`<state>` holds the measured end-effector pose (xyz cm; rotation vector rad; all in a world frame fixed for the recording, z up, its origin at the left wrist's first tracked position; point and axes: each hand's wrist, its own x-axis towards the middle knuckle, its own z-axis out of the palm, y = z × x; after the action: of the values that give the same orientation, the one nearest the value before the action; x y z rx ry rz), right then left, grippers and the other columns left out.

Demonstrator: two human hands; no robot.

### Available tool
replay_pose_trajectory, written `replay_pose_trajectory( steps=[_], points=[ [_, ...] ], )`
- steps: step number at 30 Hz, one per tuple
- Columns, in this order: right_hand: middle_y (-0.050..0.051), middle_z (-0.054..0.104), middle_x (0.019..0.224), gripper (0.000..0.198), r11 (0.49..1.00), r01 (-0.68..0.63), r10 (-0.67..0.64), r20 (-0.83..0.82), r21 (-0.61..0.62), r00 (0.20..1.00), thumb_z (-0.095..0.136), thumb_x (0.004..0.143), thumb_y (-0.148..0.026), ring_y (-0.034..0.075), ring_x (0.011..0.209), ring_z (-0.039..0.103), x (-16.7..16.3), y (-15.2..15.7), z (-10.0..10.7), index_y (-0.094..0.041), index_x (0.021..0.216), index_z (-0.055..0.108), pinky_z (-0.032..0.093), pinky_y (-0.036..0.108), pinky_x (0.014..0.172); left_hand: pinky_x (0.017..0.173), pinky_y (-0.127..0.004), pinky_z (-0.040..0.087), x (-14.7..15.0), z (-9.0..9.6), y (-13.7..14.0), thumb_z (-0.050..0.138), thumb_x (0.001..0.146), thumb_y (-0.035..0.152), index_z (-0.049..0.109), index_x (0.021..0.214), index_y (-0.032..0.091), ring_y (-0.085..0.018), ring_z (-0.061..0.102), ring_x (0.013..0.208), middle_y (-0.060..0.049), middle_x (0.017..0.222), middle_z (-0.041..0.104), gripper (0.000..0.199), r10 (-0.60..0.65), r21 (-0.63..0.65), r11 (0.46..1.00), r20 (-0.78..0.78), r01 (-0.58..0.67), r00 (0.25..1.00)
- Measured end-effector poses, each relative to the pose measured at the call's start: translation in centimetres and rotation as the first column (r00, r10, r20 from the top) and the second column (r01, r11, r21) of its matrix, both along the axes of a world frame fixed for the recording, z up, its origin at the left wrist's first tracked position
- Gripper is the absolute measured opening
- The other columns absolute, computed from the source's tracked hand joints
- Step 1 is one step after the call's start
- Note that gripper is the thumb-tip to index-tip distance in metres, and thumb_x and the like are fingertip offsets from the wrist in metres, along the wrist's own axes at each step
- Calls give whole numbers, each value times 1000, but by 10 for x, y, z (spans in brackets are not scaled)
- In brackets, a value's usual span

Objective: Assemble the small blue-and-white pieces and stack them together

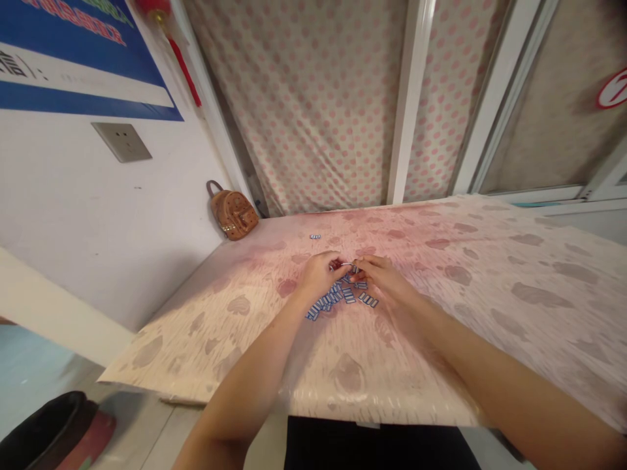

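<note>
My left hand (323, 271) and my right hand (376, 273) meet over the table, fingertips almost touching. Between them is a small whitish strip-like piece (347, 264), pinched by the fingers of both hands; its kind is too small to make out. Under and in front of the hands lies a loose pile of small blue pieces with pale stripes (329, 300). One such blue striped piece (368, 299) rests at the pile's right edge, close below my right hand. Farther back, a small separate striped piece (315, 237) lies alone on the tablecloth.
A patterned tablecloth (347, 372) covers the table. At its back left corner a brown backpack-shaped bag (236, 214) leans by the wall. A dotted curtain (313, 111) hangs behind the far edge. On the floor at lower left stands a dark-lined bin (93, 434).
</note>
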<state>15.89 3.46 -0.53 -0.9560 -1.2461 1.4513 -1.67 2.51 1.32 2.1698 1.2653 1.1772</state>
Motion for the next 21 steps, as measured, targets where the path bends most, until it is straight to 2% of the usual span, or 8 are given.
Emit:
replay_pose_trajectory(
  steps=[5, 10, 16, 21],
  points=[
    [1, 64, 69, 39, 995, -13, 7, 64, 103, 998, 77, 69, -55, 18, 64, 65, 2, -1, 2, -20, 74, 62, 53, 29, 63, 56, -23, 37, 3, -5, 3, 71, 81, 35, 65, 75, 15, -12, 54, 59, 1, 64, 61, 22, 2, -102, 995, 188, 18, 982],
    [0, 64, 73, 36, 967, -34, 7, 106, 253, 994, 73, 72, -54, 17, 67, 64, 7, -2, 7, -19, 77, 64, 55, 32, 72, 57, -23, 39, 3, -4, 5, 76, 74, 49, 64, 70, 14, -11, 53, 60, 0, 64, 60, 37, -7, -178, 981, 357, 75, 934],
    [2, 67, 76, 30, 962, 6, -38, 115, 273, 993, 68, 76, -49, 17, 69, 65, 9, -4, 12, -20, 80, 62, 55, 32, 75, 67, -25, 50, 0, 0, 1, 72, 76, 58, 72, 81, 13, -14, 63, 68, -4, 72, 69, 46, -2, -323, 928, 495, 186, 869],
    [1, 68, 77, 26, 967, 19, -38, 69, 255, 997, 68, 77, -46, 17, 67, 65, 10, -3, 11, -20, 78, 62, 56, 34, 76, 71, -27, 52, 1, 0, 0, 78, 72, 55, 75, 87, 13, -15, 65, 69, -4, 73, 71, 45, -22, -340, 909, 538, 240, 843]
  ],
)
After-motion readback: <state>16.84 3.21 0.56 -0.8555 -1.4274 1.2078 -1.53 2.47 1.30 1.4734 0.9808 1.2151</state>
